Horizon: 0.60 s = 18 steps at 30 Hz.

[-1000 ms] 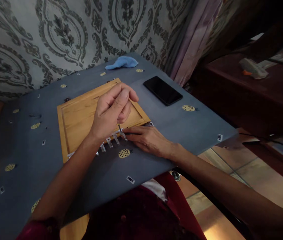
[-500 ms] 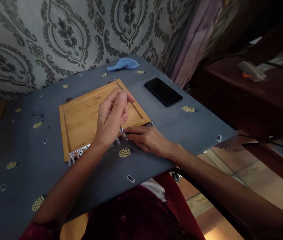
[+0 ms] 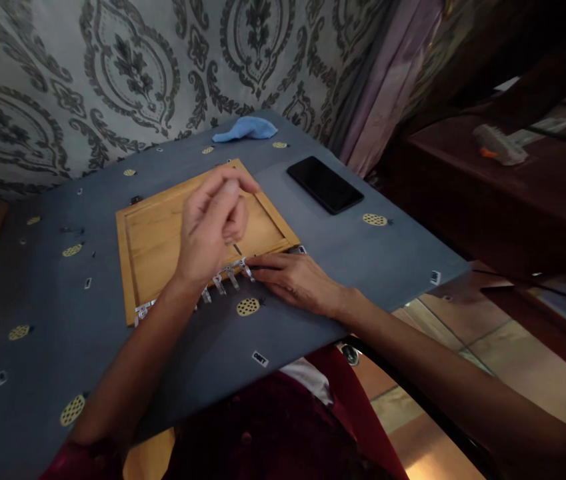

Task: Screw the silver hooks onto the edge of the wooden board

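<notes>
A framed wooden board (image 3: pixel 163 233) lies on the table with a metal hook rail (image 3: pixel 230 272) along its near edge, the hooks pointing toward me. Above the board my left hand (image 3: pixel 215 213) is closed, thumb pressed to curled fingers. Below it shows a thin dark shaft (image 3: pixel 237 249), its tip close to the rail; the rest of this tool is hidden in the hand. My right hand (image 3: pixel 295 277) rests low on the table, fingertips together on the right end of the hook rail. My left forearm covers part of the rail.
A black phone (image 3: pixel 325 185) lies right of the board, and a blue cloth (image 3: pixel 246 129) at the far edge. The tablecloth (image 3: pixel 393 253) has a pineapple print. A patterned curtain (image 3: pixel 163 67) hangs behind. To the right stands a dark red surface (image 3: pixel 443 143) with clutter.
My left hand has moved a little left and up, so more of the hooks and the thin shaft show. My right hand stays on the rail's end.
</notes>
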### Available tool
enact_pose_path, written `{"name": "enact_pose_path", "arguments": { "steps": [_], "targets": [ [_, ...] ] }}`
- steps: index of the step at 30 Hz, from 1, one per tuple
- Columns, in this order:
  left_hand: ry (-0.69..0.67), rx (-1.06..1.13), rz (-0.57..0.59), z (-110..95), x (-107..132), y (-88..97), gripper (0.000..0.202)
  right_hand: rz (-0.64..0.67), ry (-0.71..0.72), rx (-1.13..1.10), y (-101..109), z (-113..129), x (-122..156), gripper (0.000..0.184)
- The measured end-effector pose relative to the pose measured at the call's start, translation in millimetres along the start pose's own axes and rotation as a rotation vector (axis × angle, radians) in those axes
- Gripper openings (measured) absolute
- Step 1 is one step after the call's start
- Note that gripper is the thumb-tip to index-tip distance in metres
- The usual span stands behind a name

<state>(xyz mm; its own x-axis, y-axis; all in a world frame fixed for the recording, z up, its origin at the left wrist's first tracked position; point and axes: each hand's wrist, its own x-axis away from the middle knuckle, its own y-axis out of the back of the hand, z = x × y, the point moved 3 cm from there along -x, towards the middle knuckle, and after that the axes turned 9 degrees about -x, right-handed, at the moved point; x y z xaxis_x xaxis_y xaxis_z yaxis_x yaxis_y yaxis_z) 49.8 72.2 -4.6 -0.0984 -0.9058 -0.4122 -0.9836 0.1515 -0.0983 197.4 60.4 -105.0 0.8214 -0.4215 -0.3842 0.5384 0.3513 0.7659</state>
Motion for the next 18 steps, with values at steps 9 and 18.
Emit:
{"name": "enact_pose_path", "arguments": {
  "steps": [9, 18],
  "targets": [
    [-0.025, -0.067, -0.167, -15.5, 2.7, 6.3, 0.02, 0.018, -0.024, -0.025, -0.6, -1.4, 0.8, 0.036],
    [0.0, -0.029, -0.076, 2.3, 5.2, -0.8, 0.023, 0.006, -0.026, -0.022, -3.1, -3.1, 1.2, 0.036]
  ]
}}
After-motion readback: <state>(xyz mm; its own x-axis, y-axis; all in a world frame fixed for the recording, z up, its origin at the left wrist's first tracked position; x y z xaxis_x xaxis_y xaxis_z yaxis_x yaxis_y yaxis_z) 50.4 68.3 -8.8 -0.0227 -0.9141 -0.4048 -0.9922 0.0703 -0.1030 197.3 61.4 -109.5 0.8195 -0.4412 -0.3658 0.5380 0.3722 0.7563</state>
